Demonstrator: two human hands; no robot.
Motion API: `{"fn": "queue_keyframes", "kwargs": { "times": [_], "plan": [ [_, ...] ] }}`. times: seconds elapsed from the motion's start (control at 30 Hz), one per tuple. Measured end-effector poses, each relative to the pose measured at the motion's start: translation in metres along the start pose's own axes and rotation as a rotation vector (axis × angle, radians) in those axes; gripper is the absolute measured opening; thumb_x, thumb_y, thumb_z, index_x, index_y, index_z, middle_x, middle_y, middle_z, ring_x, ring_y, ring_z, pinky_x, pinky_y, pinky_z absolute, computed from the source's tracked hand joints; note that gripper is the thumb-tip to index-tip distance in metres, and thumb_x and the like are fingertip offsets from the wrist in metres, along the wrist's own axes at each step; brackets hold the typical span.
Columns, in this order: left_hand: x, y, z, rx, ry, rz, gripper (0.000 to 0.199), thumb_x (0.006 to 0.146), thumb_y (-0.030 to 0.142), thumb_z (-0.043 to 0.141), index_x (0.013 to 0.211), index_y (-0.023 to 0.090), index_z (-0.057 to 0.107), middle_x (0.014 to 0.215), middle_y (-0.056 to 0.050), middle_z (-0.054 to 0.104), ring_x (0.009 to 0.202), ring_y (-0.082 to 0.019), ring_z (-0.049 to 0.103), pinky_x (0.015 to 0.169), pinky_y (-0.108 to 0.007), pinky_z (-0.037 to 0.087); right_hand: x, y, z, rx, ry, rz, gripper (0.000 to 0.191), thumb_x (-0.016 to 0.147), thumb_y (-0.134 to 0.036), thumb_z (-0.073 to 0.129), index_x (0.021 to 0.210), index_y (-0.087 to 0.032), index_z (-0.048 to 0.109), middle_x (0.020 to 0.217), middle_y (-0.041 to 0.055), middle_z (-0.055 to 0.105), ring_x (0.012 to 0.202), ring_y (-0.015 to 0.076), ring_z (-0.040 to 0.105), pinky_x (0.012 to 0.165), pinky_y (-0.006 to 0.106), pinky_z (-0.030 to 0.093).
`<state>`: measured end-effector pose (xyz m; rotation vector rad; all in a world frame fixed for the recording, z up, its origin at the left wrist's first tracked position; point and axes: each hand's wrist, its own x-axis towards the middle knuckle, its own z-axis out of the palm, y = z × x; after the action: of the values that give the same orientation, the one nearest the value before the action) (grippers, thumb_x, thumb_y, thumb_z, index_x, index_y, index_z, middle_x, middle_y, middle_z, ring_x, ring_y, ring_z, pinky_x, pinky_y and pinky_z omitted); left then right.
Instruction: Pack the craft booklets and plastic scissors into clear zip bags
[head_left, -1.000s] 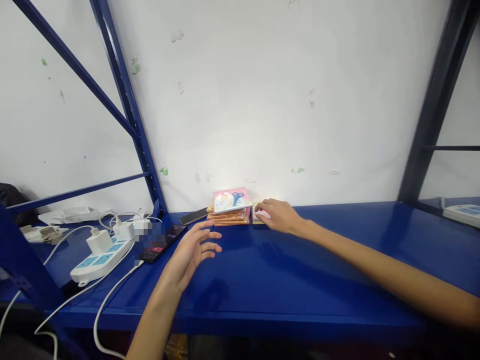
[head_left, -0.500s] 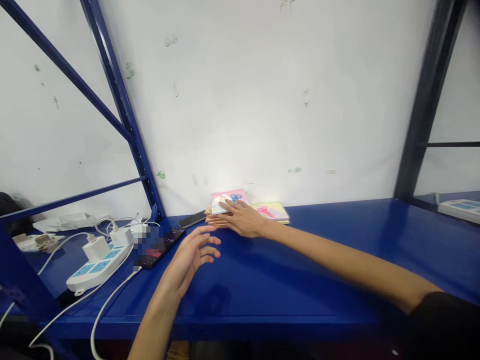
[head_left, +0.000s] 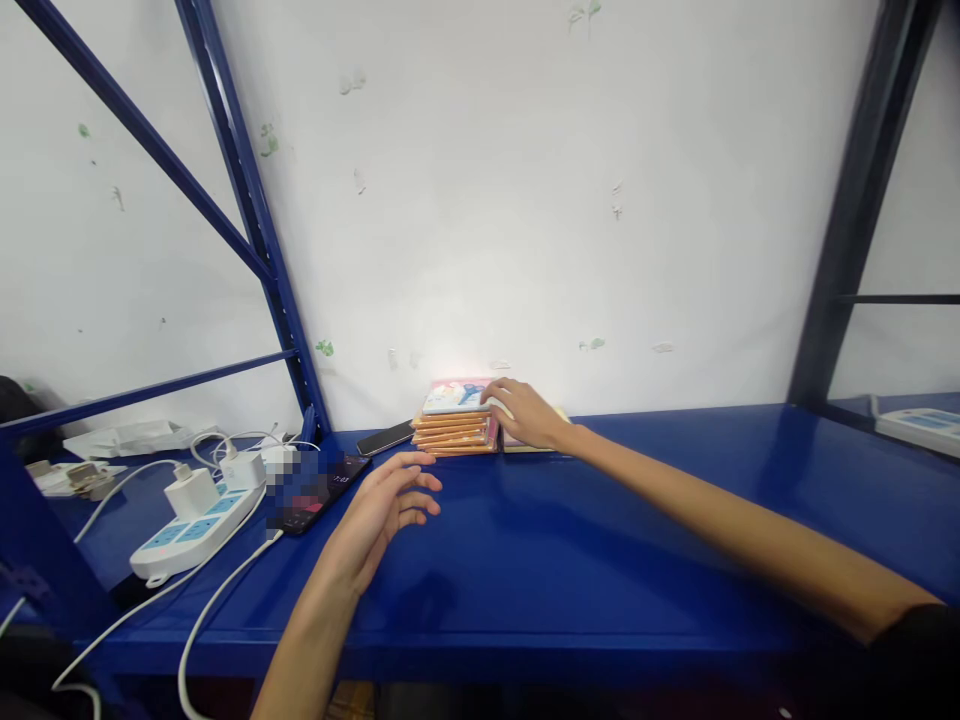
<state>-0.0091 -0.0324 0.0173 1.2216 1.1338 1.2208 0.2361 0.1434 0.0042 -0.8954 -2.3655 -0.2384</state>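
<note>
A stack of thin packets with orange edges (head_left: 454, 435) stands at the back of the blue table, against the wall. On its top lies a pink packet with a blue and white picture (head_left: 454, 396). My right hand (head_left: 525, 412) is at the right side of the stack, fingers bent at the top packet's right edge; whether they grip it is unclear. Under this hand, a pale yellow packet (head_left: 561, 412) is mostly hidden. My left hand (head_left: 391, 505) hovers in front of the stack to the left, fingers spread and holding nothing.
A white power strip (head_left: 196, 530) with plugs and cables lies at the left. Beside it is a phone (head_left: 330, 495), partly pixelated, and behind that a dark flat device (head_left: 385, 438). Blue frame posts (head_left: 281, 300) rise at the left. The blue table (head_left: 570, 560) has its edge in front.
My right hand has moved right, from over the top packet to its right edge, uncovering the orange-edged side of the stack. My left hand has stayed nearly still.
</note>
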Motion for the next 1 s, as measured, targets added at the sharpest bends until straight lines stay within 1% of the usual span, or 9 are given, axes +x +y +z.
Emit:
{"fn": "queue_keyframes", "kwargs": {
  "times": [0.07,0.17,0.3,0.5,0.63,0.7,0.8,0.87,1.0],
  "plan": [
    [0.001,-0.002,0.0,0.01,-0.006,-0.004,0.027,0.088,0.031,0.061,0.11,0.016,0.06,0.087,-0.002,0.067,0.067,-0.013,0.066,0.061,-0.023,0.046,-0.027,0.022,-0.002,-0.027,-0.045,0.092,0.042,0.103,-0.029,0.039,0.141,-0.017,0.054,0.147,0.0175,0.054,0.139,0.031,0.045,0.116,0.052,0.031],
    [0.003,-0.005,0.002,0.035,-0.027,-0.019,0.026,0.088,0.032,0.061,0.109,0.016,0.06,0.086,-0.002,0.067,0.068,-0.013,0.065,0.062,-0.023,0.046,-0.064,0.05,0.002,-0.039,-0.175,0.221,0.059,0.104,-0.049,0.037,0.151,-0.014,0.048,0.155,0.021,0.046,0.147,0.0388,0.035,0.118,0.058,0.027],
    [0.004,-0.008,0.008,0.097,-0.065,-0.036,0.028,0.089,0.035,0.061,0.108,0.016,0.059,0.086,-0.003,0.067,0.068,-0.013,0.065,0.062,-0.023,0.046,-0.094,0.057,0.009,-0.006,-0.321,0.311,0.078,0.101,-0.068,0.025,0.161,-0.018,0.031,0.164,0.0175,0.033,0.151,0.0394,0.027,0.119,0.056,0.028],
    [0.003,-0.01,0.016,0.241,-0.097,-0.027,0.03,0.089,0.041,0.057,0.107,0.017,0.059,0.085,-0.003,0.066,0.068,-0.014,0.064,0.062,-0.025,0.046,-0.121,0.033,-0.008,0.06,-0.363,0.27,0.077,0.1,-0.071,0.028,0.163,-0.026,0.026,0.167,0.0104,0.025,0.154,0.0346,0.021,0.123,0.052,0.021],
    [0.008,-0.015,0.024,0.41,-0.124,-0.018,0.031,0.088,0.042,0.049,0.104,0.017,0.059,0.088,-0.005,0.065,0.072,-0.018,0.065,0.062,-0.028,0.047,-0.141,0.008,-0.033,0.164,-0.387,0.108,0.057,0.105,-0.059,0.033,0.158,-0.037,0.037,0.164,0.0013,0.036,0.152,0.0306,0.029,0.123,0.052,0.023],
    [0.011,-0.021,0.028,0.492,-0.126,-0.017,0.034,0.086,0.042,0.048,0.103,0.016,0.061,0.091,-0.008,0.065,0.08,-0.022,0.066,0.064,-0.031,0.049,-0.147,-0.012,-0.046,0.201,-0.384,0.021,0.052,0.105,-0.054,0.038,0.154,-0.036,0.045,0.159,0.0032,0.045,0.147,0.0288,0.038,0.121,0.05,0.026],
    [0.014,-0.034,0.033,0.631,-0.1,0.054,0.039,0.084,0.044,0.054,0.109,0.017,0.066,0.102,-0.012,0.067,0.097,-0.029,0.064,0.081,-0.04,0.052,-0.15,-0.042,-0.057,0.274,-0.338,-0.073,0.046,0.103,-0.049,0.046,0.142,-0.028,0.059,0.144,0.0072,0.061,0.134,0.0266,0.054,0.115,0.044,0.036],
    [0.015,-0.045,0.036,0.786,-0.084,0.172,0.044,0.086,0.044,0.054,0.12,0.02,0.068,0.118,-0.013,0.066,0.111,-0.03,0.061,0.099,-0.045,0.046,-0.148,-0.052,-0.056,0.323,-0.277,-0.087,0.038,0.105,-0.043,0.045,0.13,-0.024,0.066,0.13,0.0078,0.07,0.119,0.024,0.063,0.107,0.04,0.042],
    [0.012,-0.061,0.044,0.959,-0.147,0.23,0.048,0.09,0.047,0.053,0.133,0.029,0.066,0.145,-0.013,0.053,0.136,-0.032,0.046,0.115,-0.049,0.032,-0.142,-0.04,-0.04,0.278,-0.181,-0.001,0.039,0.107,-0.037,0.037,0.12,-0.021,0.07,0.12,0.0087,0.073,0.11,0.0246,0.065,0.1,0.041,0.046]
  ]
}}
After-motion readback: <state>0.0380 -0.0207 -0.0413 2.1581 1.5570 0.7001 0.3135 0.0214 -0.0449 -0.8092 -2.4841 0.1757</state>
